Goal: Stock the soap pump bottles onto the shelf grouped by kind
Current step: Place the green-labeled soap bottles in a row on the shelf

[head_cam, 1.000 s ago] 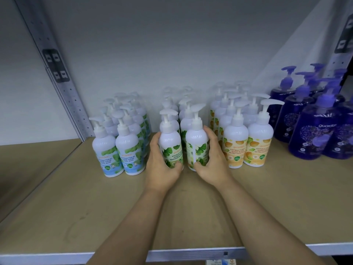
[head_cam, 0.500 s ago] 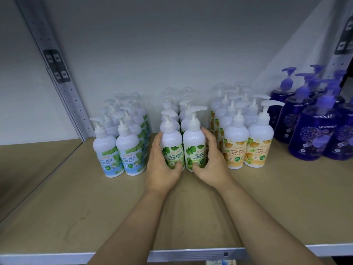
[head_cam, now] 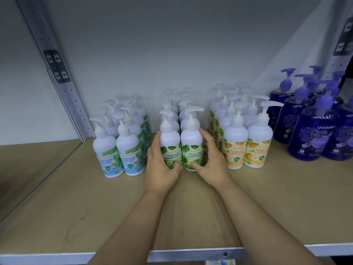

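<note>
Here, nearest of all, runs the pale metal front edge (head_cam: 191, 254) of the shelf (head_cam: 76, 207), and two bare forearms reach over it onto the tan board.

The left hand (head_cam: 162, 169) curls round the left side of a white pump bottle with a green leaf label (head_cam: 170, 148), its thumb lying across the bottom of the label. The right hand (head_cam: 212, 165) cups the right side of a second green-label bottle (head_cam: 192, 146), fingers wrapped behind it and thumb laid on the front low down. Both bottles stand upright on the board, side by side and touching or nearly so, at the front of their own column.

Behind that pair, more green-label bottles (head_cam: 172, 106) line up toward the back wall, two abreast. To the left, set a little apart, stands a group of white bottles with blue mint labels (head_cam: 118, 150), also two abreast and running back. To the right of the hands, just beside the right wrist, stands a group with orange labels (head_cam: 246, 150), its two front bottles level with the green pair. Farther right, well apart, dark purple pump bottles (head_cam: 313, 134) crowd the corner.

At the back rises a plain grey wall (head_cam: 172, 44). A perforated metal upright (head_cam: 63, 88) slants along the left side, and a lower tan surface lies beyond it.
</note>
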